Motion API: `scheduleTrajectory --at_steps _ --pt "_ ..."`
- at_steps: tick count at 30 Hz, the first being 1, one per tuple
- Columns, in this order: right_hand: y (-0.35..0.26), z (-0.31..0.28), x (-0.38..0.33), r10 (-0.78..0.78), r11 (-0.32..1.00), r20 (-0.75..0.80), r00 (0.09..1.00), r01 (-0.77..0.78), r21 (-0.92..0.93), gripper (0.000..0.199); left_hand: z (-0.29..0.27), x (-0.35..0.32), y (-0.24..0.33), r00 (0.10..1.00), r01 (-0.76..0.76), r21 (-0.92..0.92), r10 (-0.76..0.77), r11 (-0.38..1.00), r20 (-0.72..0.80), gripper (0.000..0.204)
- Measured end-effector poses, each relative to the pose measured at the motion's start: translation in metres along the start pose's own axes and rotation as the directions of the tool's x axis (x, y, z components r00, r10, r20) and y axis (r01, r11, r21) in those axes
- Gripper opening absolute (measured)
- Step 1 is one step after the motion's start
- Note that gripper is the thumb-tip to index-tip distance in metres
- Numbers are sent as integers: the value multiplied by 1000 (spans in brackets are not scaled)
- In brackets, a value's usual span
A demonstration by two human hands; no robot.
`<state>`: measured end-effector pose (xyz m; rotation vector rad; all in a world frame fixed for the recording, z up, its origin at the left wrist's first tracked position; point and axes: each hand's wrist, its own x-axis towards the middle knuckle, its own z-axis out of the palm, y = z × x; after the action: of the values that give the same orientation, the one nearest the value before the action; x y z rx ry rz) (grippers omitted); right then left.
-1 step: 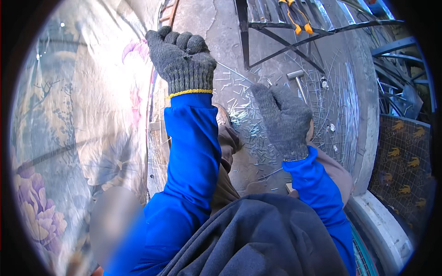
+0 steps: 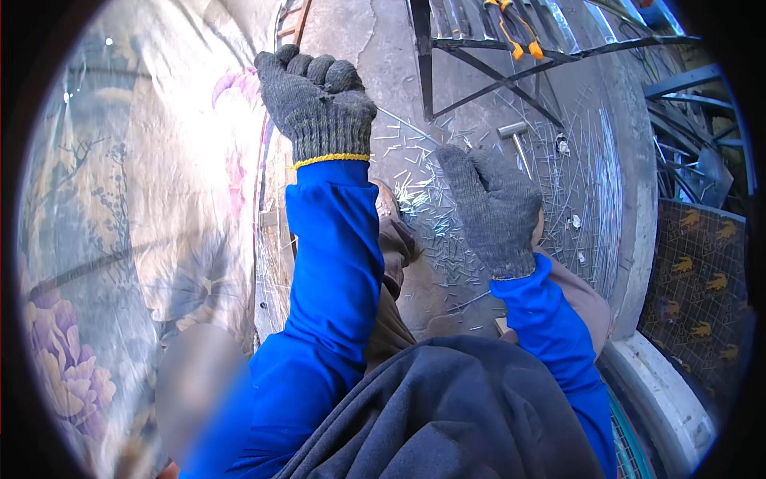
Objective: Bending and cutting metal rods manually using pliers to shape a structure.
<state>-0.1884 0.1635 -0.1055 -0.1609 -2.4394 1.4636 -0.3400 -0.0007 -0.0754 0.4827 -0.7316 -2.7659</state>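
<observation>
Spanning left hand and right hand, thin rod, orange-printed sheet

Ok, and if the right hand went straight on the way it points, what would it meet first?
Probably the dark metal stand, across the line ahead of the right hand. Depth is hard to judge, so it might pass above instead.

Thin, straight, silvery rod, aslant between left hand and right hand, both ends hidden.
</observation>
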Motion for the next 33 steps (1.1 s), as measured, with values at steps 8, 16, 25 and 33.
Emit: scheduleTrajectory --at_steps 8,16,25,33 --pt "2 -11 18 10 1000 194 981 -11 4 32 -4 8 6 995 -76 20 77 997 -59 24" --pt "-5 -68 39 207 948 64 976 -217 235 23 -12 28 21 998 -50 -12 50 999 -40 17" --pt "-13 -72 43 -163 986 -405 900 167 -25 18 1 7 -12 975 3 481 -110 877 194 30" --pt "-29 -78 20 -626 756 -145 766 551 -354 32 2 -19 -39 877 98 684 -387 723 283 54"
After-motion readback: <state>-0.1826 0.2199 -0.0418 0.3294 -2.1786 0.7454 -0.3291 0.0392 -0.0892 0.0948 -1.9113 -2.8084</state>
